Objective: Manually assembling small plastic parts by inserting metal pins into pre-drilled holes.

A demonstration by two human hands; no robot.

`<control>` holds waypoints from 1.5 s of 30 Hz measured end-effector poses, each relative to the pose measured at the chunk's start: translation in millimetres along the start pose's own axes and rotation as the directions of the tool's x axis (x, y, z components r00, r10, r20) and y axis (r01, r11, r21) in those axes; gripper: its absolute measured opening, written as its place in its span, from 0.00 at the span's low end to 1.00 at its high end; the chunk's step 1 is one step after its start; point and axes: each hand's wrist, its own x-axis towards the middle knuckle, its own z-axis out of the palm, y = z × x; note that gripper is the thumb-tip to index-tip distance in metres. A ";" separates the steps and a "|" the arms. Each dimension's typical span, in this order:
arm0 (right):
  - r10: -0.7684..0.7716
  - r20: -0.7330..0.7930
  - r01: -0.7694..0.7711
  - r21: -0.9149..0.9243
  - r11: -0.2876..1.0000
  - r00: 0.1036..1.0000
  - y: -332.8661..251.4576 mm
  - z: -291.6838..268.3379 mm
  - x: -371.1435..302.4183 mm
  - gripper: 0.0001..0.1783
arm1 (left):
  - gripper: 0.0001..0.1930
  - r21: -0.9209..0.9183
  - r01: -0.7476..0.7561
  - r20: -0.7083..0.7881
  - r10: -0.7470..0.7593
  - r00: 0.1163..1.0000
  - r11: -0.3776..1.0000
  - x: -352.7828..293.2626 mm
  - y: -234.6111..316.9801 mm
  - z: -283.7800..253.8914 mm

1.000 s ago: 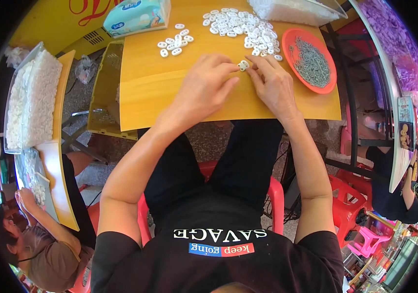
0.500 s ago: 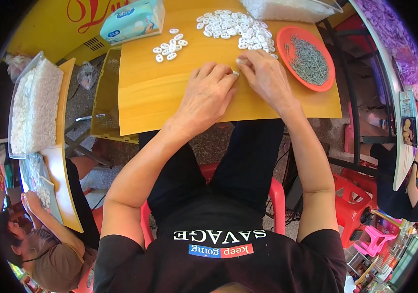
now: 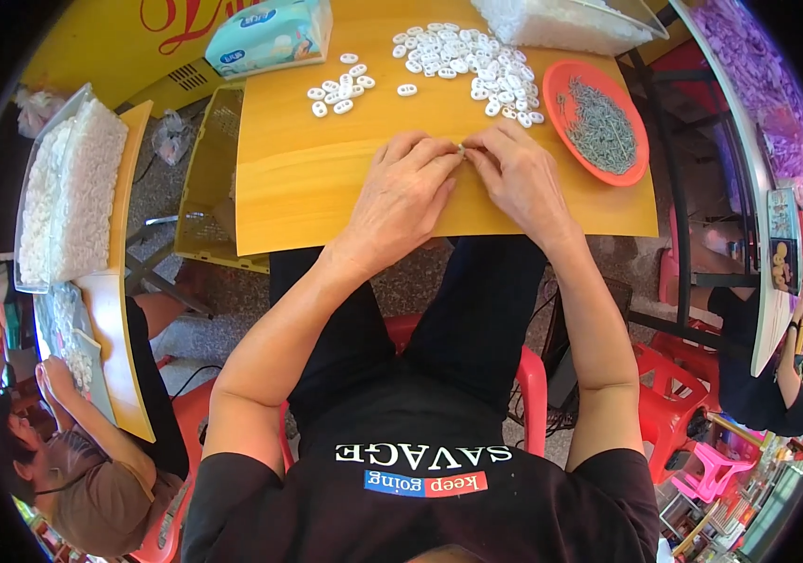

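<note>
Over the near part of the wooden table [image 3: 326, 202], my left hand [image 3: 403, 188] and my right hand [image 3: 521, 174] meet fingertip to fingertip. Both are closed in a pinch around something tiny, mostly hidden by the fingers and too small to name. Beyond my right hand spreads a large group of white oval plastic pieces with two holes [image 3: 505, 80]. A smaller cluster of the same pieces [image 3: 342, 86] lies beyond my left hand, and one single oval piece [image 3: 407, 90] rests between the groups. Right of my right hand, a red plate [image 3: 582, 171] holds many small grey metal screws or nails [image 3: 600, 129].
A blue tissue pack [image 3: 270, 39] stands at the far left table edge; a clear bin of white pieces [image 3: 575, 23] is at the far right. A yellow crate [image 3: 197, 178] sits beside the table. At the left, another person [image 3: 92, 469] works at a second table.
My right hand has drawn back toward me, and its fingertips now meet my left hand's. A single oval piece now lies between the two groups. The view has shifted slightly.
</note>
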 end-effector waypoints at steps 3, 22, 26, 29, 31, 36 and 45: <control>0.038 0.036 -0.038 0.000 0.999 0.999 -4.1 0.0 1.3 0.08 | 0.09 -0.073 -0.004 -0.010 0.003 1.000 0.997 -0.8 -6.6 -0.1; -0.053 -0.044 0.044 -0.172 0.984 0.998 -4.2 5.8 5.5 0.06 | 0.08 -0.532 0.443 0.071 -0.483 0.873 0.722 -5.0 -7.6 -7.4; 0.031 -0.104 -0.015 0.149 0.989 0.994 9.1 6.1 3.5 0.09 | 0.07 -0.465 0.398 0.030 -0.435 0.900 0.791 0.3 -2.7 -5.2; 0.421 0.222 -0.441 0.713 0.546 0.880 -3.7 -3.6 1.1 0.12 | 0.08 -0.465 0.278 -0.071 -0.349 0.935 0.841 7.8 0.9 -1.5; 0.444 0.291 -0.450 0.837 0.310 0.847 -10.8 -8.5 -1.3 0.14 | 0.10 -0.327 0.079 -0.197 -0.150 0.969 0.942 12.2 1.2 2.3; 0.508 0.216 -0.400 0.871 0.286 0.834 -15.3 -9.2 -6.9 0.15 | 0.11 -0.255 0.031 -0.194 -0.082 0.978 0.966 17.1 5.9 9.8; 0.441 0.124 -0.329 0.842 0.428 0.889 -17.3 -11.9 -14.3 0.11 | 0.10 -0.839 0.398 0.170 -0.514 0.840 0.372 25.4 9.1 9.6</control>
